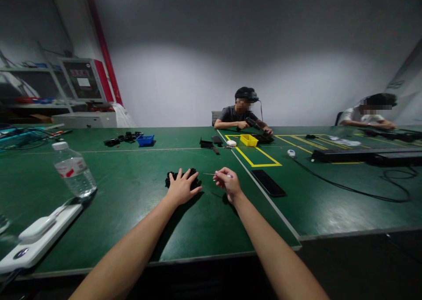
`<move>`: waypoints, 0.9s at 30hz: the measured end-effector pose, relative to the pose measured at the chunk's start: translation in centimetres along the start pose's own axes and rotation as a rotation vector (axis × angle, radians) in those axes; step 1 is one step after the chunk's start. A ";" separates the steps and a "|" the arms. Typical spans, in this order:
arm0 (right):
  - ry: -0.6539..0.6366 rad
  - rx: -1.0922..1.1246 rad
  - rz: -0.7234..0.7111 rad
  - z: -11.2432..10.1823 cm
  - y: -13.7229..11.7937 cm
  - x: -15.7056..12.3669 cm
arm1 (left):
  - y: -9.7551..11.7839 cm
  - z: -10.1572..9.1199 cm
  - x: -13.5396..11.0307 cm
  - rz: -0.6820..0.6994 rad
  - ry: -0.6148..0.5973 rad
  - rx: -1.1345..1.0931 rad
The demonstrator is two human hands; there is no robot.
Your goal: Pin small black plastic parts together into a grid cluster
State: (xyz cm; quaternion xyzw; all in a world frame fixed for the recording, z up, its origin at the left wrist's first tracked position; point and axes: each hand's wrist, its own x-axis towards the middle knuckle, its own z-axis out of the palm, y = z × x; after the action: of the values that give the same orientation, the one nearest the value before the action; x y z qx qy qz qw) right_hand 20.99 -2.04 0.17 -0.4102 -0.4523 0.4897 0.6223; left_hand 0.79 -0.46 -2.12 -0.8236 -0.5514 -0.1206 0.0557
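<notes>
My left hand (180,189) lies with its fingers spread over a cluster of small black parts (169,179) on the green table. The hand covers much of the cluster, so the shape of the parts cannot be made out. To the right of it, my right hand (228,185) pinches a thin screwdriver (207,174). Its slim metal shaft points left toward the black parts, with a gap between its tip and my left fingers. Most of the handle is hidden in my right fingers.
A water bottle (73,170) and white power strip (42,238) stand left. Behind are black pieces (123,138), a blue bin (145,140) and a yellow bin (249,140). A phone (268,183) and cable (343,186) lie right. Two people sit across the table.
</notes>
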 end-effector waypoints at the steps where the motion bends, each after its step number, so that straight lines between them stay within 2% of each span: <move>1: 0.000 -0.003 0.001 0.0 0.0 0.0 | 0.0 0.0 0.0 0.000 0.003 -0.004; 15: -0.010 -0.009 -0.006 0.0 0.0 0.0 | 0.4 -0.5 -0.1 0.012 0.011 -0.014; 19: -0.006 -0.005 -0.002 0.0 0.0 -0.1 | 0.3 -1.0 -0.1 -0.007 0.065 -0.037; 27: -0.009 -0.008 -0.004 -0.1 0.0 0.0 | -1.0 -1.8 0.1 -0.143 0.190 -0.081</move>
State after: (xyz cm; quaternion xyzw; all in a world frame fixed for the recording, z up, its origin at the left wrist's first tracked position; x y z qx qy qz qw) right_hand 21.03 -2.06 0.12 -0.4095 -0.4580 0.4885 0.6196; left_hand -0.31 -0.41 -0.39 -0.7687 -0.5956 -0.2238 0.0656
